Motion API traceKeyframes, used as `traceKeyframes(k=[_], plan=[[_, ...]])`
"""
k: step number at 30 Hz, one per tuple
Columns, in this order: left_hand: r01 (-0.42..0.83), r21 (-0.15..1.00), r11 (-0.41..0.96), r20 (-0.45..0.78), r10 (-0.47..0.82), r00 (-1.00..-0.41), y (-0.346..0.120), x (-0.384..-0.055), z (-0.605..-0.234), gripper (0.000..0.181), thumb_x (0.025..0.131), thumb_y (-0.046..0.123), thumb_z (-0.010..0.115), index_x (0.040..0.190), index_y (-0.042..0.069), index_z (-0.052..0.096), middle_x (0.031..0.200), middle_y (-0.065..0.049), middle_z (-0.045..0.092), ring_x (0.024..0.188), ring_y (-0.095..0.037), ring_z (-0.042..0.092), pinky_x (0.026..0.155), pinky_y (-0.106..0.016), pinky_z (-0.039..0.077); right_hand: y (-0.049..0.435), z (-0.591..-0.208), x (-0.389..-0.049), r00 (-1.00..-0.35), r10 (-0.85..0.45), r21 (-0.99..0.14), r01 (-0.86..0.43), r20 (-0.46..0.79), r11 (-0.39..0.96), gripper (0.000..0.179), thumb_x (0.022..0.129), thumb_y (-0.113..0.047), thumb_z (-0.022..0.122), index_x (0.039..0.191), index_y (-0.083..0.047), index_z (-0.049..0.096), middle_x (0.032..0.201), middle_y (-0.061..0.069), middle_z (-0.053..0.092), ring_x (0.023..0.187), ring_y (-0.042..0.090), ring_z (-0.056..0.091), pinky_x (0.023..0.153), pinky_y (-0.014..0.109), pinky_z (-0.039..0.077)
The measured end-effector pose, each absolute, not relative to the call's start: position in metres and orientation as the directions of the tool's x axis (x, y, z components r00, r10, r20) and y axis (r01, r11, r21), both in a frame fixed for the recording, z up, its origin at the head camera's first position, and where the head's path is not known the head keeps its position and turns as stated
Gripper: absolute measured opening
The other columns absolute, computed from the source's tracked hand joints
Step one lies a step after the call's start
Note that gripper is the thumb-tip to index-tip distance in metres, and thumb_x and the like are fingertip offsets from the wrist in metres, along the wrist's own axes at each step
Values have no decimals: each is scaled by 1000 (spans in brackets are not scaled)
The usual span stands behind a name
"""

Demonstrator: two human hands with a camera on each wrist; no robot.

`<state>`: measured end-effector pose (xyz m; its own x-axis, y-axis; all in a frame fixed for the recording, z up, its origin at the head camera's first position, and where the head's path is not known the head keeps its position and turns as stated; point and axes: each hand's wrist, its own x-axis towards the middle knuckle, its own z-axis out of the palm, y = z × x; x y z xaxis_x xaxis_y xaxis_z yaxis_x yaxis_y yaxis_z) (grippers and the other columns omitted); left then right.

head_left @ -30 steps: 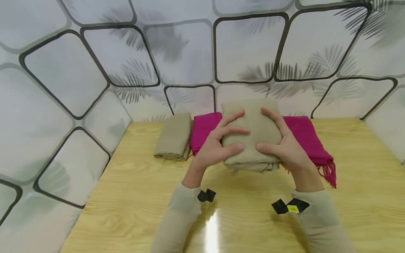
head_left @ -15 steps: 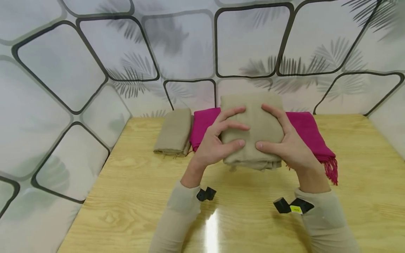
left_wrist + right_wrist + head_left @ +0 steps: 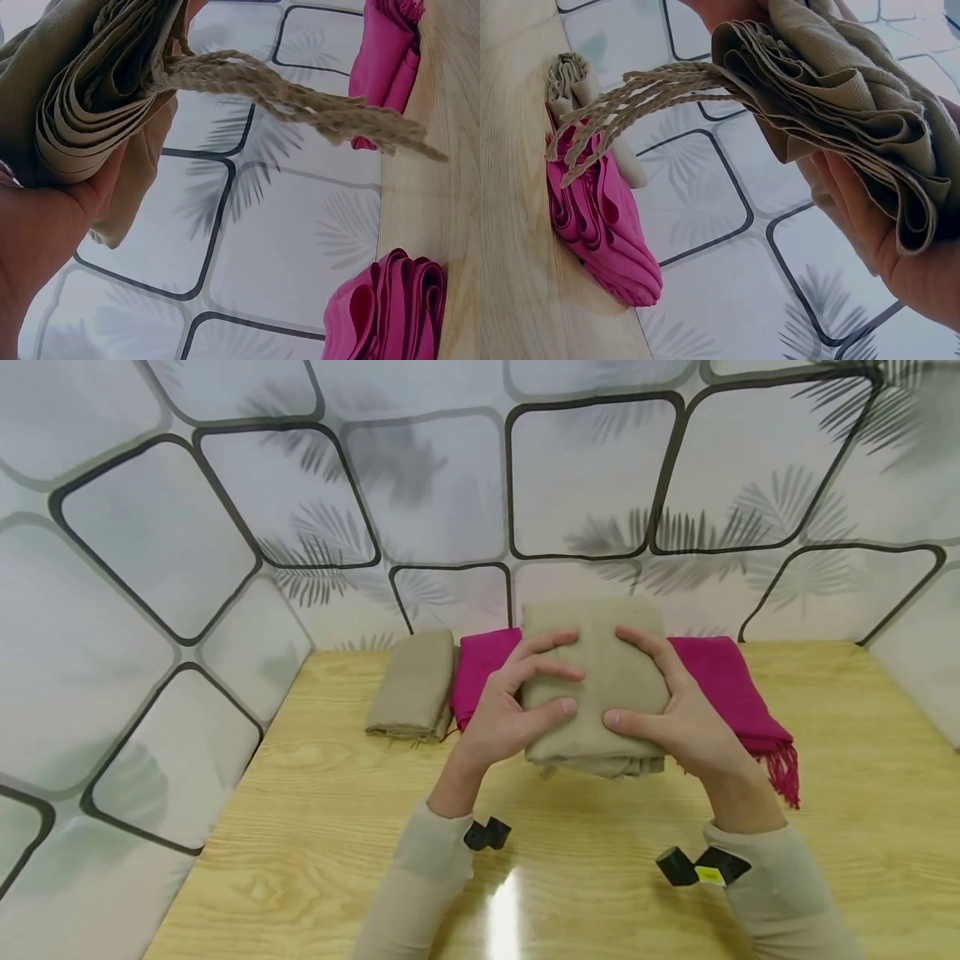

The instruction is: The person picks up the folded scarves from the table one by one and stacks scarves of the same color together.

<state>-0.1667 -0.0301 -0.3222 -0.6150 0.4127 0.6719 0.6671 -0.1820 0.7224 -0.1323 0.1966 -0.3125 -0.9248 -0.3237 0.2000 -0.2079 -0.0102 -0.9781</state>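
Both hands hold up a folded beige scarf [image 3: 596,693] between them, above the table. My left hand [image 3: 506,714] grips its left side, thumb and fingertips spread over the near face. On the opposite side my right hand [image 3: 693,718] grips it the same way, some fingers hidden behind the cloth. In the left wrist view the stacked layers of the beige scarf [image 3: 97,97] show, with twisted fringe hanging free. The right wrist view shows the folds of the beige scarf [image 3: 847,127] resting against the palm and fingers, its fringe dangling toward the table.
Behind the held scarf, two folded magenta scarves lie on the wooden table [image 3: 315,827]: a left magenta scarf [image 3: 480,668] and a fringed right magenta scarf [image 3: 723,693]. A second folded beige scarf [image 3: 411,685] lies at the far left. A patterned wall covering [image 3: 442,485] rises behind the table.
The hands keep their grip on the beige scarf, which stays raised in nearly the same place. The head view tilts slightly up and back down. The right forearm shifts slightly right.
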Motion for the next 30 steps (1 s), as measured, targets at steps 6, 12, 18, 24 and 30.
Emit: traceKeyframes(k=[6, 12, 18, 24, 30], plan=[[656, 731, -186, 664, 415, -622, -30, -165, -324, 24, 83, -10, 71, 106, -4, 68, 144, -16, 48, 137, -23, 42, 110, -41, 36, 197, -314, -130, -928, -322, -979, -202, 187, 13, 84, 88, 4, 68, 154, -31, 29, 141, 8, 30, 111, 23, 51, 80, 27, 53], [637, 748, -187, 643, 442, -626, -27, -162, -327, 23, 84, -9, 70, 107, -4, 67, 145, -15, 47, 137, -22, 41, 110, -41, 37, 203, -316, -126, -922, -337, -977, -212, 189, 32, 84, 89, 5, 67, 155, -30, 28, 141, 9, 29, 112, 24, 50, 79, 28, 54], [643, 751, -151, 622, 489, -612, -25, -161, -329, 26, 87, -6, 68, 113, -3, 68, 150, -12, 43, 140, -21, 37, 111, -39, 36, 206, -313, -121, -924, -338, -978, -204, 179, 41, 84, 89, 5, 67, 155, -30, 28, 141, 10, 31, 112, 23, 51, 80, 27, 53], [680, 726, -103, 616, 538, -576, -29, -159, -327, 30, 88, -2, 69, 119, -2, 67, 157, -7, 36, 141, -19, 36, 112, -38, 35, 206, -311, -117, -916, -356, -976, -213, 184, 45, 85, 90, 5, 67, 156, -30, 26, 143, 9, 29, 114, 23, 51, 81, 28, 53], [701, 708, -85, 614, 564, -552, -29, -156, -320, 35, 87, 2, 72, 122, 0, 67, 159, -4, 31, 141, -19, 36, 108, -36, 39, 205, -306, -113, -910, -354, -970, -241, 215, 30, 84, 89, 7, 67, 155, -27, 28, 140, 10, 33, 110, 21, 55, 79, 28, 54]])
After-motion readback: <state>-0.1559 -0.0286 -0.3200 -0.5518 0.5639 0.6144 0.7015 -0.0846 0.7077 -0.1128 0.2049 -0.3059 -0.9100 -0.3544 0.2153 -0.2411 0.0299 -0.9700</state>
